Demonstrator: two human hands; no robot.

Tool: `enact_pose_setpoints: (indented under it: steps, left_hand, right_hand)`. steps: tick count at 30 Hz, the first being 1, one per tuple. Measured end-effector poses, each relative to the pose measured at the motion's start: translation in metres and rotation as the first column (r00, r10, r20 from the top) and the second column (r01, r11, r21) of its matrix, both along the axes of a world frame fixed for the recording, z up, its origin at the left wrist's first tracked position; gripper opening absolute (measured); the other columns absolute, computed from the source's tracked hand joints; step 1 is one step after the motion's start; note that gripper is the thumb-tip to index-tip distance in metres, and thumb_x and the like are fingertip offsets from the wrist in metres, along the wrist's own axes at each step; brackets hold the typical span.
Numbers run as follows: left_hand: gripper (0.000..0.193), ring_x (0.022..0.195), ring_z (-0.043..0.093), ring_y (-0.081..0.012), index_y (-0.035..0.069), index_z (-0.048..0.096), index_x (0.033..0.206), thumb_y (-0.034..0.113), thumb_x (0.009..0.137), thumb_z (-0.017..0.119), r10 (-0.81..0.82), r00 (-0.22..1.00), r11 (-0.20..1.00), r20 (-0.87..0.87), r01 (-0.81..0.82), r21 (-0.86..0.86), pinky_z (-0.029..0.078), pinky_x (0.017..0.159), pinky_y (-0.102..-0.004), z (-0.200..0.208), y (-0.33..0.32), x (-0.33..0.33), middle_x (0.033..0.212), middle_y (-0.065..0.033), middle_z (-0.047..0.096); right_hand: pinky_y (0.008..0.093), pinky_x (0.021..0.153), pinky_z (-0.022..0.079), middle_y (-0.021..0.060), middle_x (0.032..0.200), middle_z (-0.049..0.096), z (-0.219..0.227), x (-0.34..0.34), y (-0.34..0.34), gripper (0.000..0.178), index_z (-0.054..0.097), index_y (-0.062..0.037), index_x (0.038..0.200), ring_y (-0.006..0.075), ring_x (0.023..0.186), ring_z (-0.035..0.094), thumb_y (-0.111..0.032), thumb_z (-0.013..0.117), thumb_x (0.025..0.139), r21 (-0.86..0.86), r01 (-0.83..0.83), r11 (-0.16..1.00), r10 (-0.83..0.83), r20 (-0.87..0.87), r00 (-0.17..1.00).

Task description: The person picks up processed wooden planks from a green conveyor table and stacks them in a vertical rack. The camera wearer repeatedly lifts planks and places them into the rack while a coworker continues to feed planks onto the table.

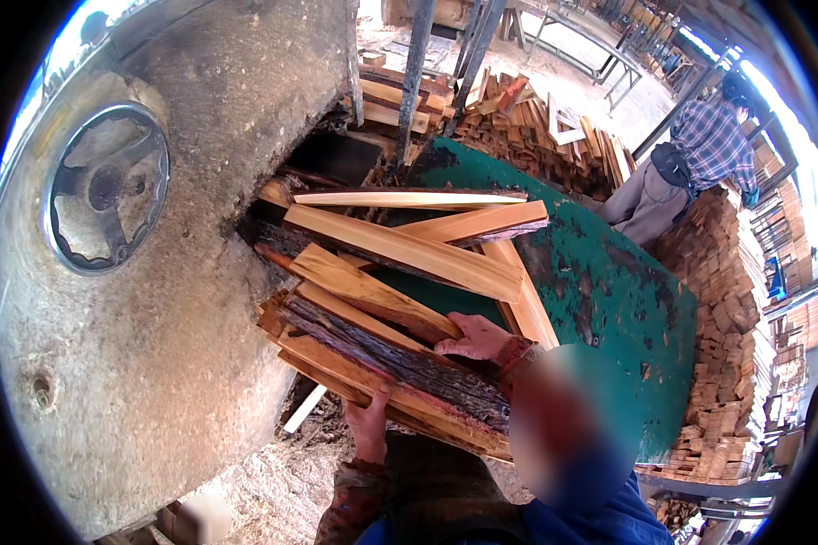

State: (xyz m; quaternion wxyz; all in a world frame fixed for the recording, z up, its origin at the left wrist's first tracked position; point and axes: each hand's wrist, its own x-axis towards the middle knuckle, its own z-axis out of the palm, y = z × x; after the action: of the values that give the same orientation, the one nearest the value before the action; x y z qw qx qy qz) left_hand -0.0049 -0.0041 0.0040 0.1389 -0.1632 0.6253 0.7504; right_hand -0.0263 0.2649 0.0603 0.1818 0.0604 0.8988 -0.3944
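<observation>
Both of my hands are on a bundle of rough wood slabs (409,363), some with dark bark and others with pale sawn faces. My left hand (368,422) grips its near lower edge, thumb on the side and fingers hidden beneath. My right hand (480,340) is closed over the far side, at the end of a yellowish slab (364,289). Just beyond the bundle, several pale sawn strips (409,250) lie crossed over a worn green metal surface (609,282). The left ends of the wood meet the machine's dark opening.
A large, dusty machine housing (200,363) with a metal handwheel (107,188) stands on the left. Metal posts (415,82) rise beyond the strips. Stacked wood blocks (727,391) line the right, where another person in a plaid shirt (704,141) stands. Sawdust (273,481) covers the ground.
</observation>
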Motion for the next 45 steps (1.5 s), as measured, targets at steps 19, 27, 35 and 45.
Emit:
enact_pose_setpoints:
  steps: [19,27,35,45]
  left_hand:
    - [0.054,0.098,0.060,-0.0185,-0.002,0.049,0.127,0.018,0.084,0.075,-0.139,0.979,0.939,0.149,0.082,0.335,0.051,0.082,-0.0304,-0.012,-0.033,0.002,0.115,-0.0089,0.060]
    - [0.052,0.116,0.055,-0.0241,0.005,0.041,0.136,0.026,0.093,0.062,-0.290,0.935,0.858,0.206,0.159,0.488,0.048,0.097,-0.0400,-0.041,-0.073,0.022,0.127,-0.0077,0.055]
    - [0.051,0.118,0.053,-0.0278,0.009,0.039,0.139,0.035,0.097,0.054,-0.336,0.895,0.798,0.294,0.105,0.594,0.047,0.098,-0.0428,-0.051,-0.088,0.034,0.130,-0.0096,0.052]
    - [0.066,0.121,0.051,-0.0311,0.009,0.038,0.142,0.052,0.093,0.053,-0.448,0.861,0.723,0.242,0.189,0.664,0.041,0.104,-0.0453,-0.029,-0.110,0.058,0.136,-0.0114,0.051]
  right_hand:
    - [0.0411,0.093,0.045,0.0285,0.113,0.061,-0.004,0.030,-0.029,0.101,0.046,0.0095,0.130,0.0380,0.110,0.059,-0.066,0.073,0.069,-0.098,0.083,0.992,-0.071,0.118,0.990]
    - [0.0390,0.091,0.047,0.0268,0.114,0.061,-0.001,0.063,-0.074,0.095,0.043,0.0084,0.132,0.0330,0.109,0.060,-0.058,0.076,0.072,-0.074,0.176,0.982,-0.164,0.143,0.976]
    - [0.0400,0.092,0.047,0.0285,0.115,0.060,-0.017,0.097,-0.107,0.098,0.041,0.0102,0.131,0.0342,0.111,0.059,-0.059,0.077,0.071,-0.105,0.282,0.954,-0.272,0.096,0.957]
    - [0.0438,0.092,0.045,0.0306,0.116,0.057,-0.046,0.148,-0.148,0.105,0.038,0.0075,0.133,0.0382,0.113,0.056,-0.068,0.073,0.068,-0.257,0.394,0.882,-0.393,0.057,0.918]
